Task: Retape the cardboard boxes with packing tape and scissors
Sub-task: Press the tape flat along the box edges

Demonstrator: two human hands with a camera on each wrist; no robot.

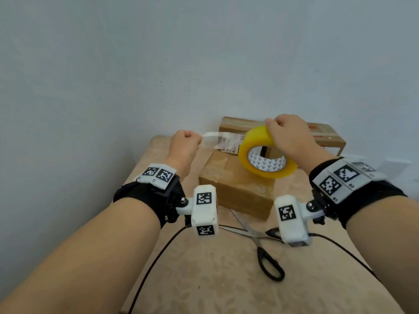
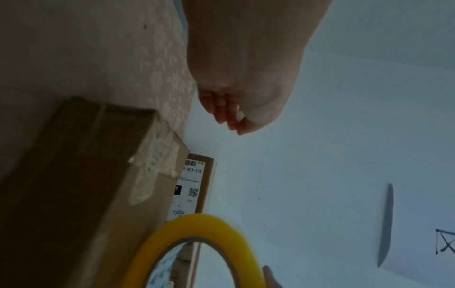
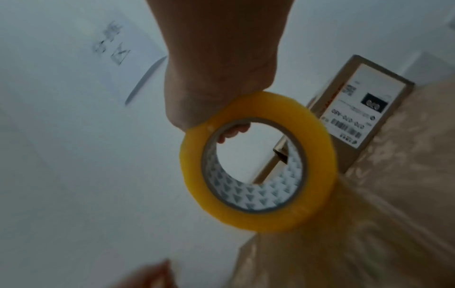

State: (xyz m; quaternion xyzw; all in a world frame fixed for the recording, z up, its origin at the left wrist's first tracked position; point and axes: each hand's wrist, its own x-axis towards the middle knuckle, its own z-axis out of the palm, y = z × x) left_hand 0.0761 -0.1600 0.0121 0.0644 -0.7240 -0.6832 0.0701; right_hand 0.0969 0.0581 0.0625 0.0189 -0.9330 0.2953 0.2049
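My right hand (image 1: 292, 137) grips the top of a yellow roll of packing tape (image 1: 265, 152), fingers hooked through its core (image 3: 234, 132), holding it in the air above the near cardboard box (image 1: 238, 189). A clear strip of tape (image 1: 217, 141) runs left from the roll to my left hand (image 1: 186, 143), which pinches its free end. A second cardboard box (image 1: 326, 137) with a white label (image 3: 354, 109) stands behind, against the wall. Scissors (image 1: 258, 239) with black handles lie with blades apart on the table in front of the near box.
The table (image 1: 204, 279) has a beige patterned cover and stands against a pale wall (image 1: 158, 64). Black cables (image 1: 154, 264) trail from both wrist cameras across the table's near part. A white sheet with a printed mark (image 2: 418, 230) shows on the wall side.
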